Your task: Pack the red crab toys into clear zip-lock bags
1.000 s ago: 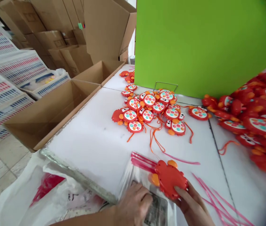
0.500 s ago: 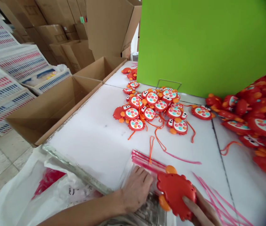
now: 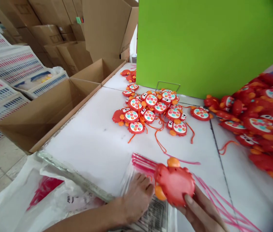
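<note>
My right hand (image 3: 199,206) grips a red plastic crab toy (image 3: 178,185) by its edge, thumb on top. The toy's plain back faces up, and two orange feet (image 3: 173,161) stick out of it. Left of the toy, my left hand (image 3: 137,195) is closed, knuckles up, over a stack of clear plastic bags (image 3: 126,182) with pink top strips (image 3: 141,162). A bit of orange cord shows at its fingertips; what they pinch is hidden.
Several similar toys (image 3: 151,100) with dotted white bellies and orange cords lie mid-table, and a larger heap (image 3: 267,125) is at right. Loose pink strips (image 3: 223,206) lie near my right hand. An open carton (image 3: 61,109) adjoins the left edge. A green panel (image 3: 199,42) stands behind.
The toy in my right hand has moved slightly up and left and tilted. The orange cord loop above the bags no longer stretches up the table. My left hand stays over the bags.
</note>
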Tool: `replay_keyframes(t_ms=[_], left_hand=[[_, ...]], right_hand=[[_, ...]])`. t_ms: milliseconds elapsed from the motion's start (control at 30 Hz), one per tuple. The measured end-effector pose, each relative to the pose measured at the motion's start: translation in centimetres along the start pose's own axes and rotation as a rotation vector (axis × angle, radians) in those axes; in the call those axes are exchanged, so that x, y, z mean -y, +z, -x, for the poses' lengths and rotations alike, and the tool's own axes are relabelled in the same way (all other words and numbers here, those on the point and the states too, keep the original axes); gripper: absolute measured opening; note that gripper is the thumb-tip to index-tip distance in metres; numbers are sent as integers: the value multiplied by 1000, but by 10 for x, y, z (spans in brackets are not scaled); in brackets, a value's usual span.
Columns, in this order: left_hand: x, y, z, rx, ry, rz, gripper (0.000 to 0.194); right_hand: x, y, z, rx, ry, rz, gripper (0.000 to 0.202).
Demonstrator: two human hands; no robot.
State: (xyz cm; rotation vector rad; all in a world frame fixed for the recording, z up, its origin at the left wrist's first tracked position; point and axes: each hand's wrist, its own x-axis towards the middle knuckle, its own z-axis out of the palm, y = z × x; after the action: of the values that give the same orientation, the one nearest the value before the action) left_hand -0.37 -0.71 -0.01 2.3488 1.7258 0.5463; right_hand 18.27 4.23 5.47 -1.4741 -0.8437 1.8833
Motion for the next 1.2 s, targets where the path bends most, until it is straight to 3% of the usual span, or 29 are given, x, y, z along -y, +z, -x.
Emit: replay_keyframes(t_ms=[167, 333, 400, 467, 567, 667, 767, 867, 933, 1000, 1100, 1200], left_hand=[[-9, -10, -2, -141, 52, -75, 15], [0, -38, 1, -209, 7, 90, 24], [8, -52, 1, -251, -109, 240, 23], [16, -62, -1, -270, -331, 431, 18], [24, -63, -9, -146, -619, 770, 20], [26, -54, -21, -23, -741, 1016, 19], [23, -49, -27, -69, -755, 1015, 19], [19, -50, -27, -99, -705, 987, 21], [17, -50, -25, -84, -682, 995, 23], [17, -50, -23, -79, -669, 993, 24], [17, -51, -22, -103, -659, 1039, 25], [15, -50, -21, -96, -671, 1144, 27]], right_hand=[[-1, 27, -14, 75, -353, 437, 58], [-3, 17, -9, 36, -381, 512, 53], [-4, 13, -8, -17, -396, 556, 54], [-5, 12, -8, -55, -423, 578, 55], [-4, 13, -8, -64, -462, 602, 55], [0, 14, -9, -45, -501, 640, 53], [6, 13, -11, 21, -556, 757, 42], [11, 12, -14, 149, -641, 1020, 26], [12, 14, -16, 252, -723, 1228, 31], [13, 17, -17, 266, -839, 1393, 38], [13, 25, -16, 160, -953, 1452, 40], [13, 32, -14, 338, -958, 1410, 46]])
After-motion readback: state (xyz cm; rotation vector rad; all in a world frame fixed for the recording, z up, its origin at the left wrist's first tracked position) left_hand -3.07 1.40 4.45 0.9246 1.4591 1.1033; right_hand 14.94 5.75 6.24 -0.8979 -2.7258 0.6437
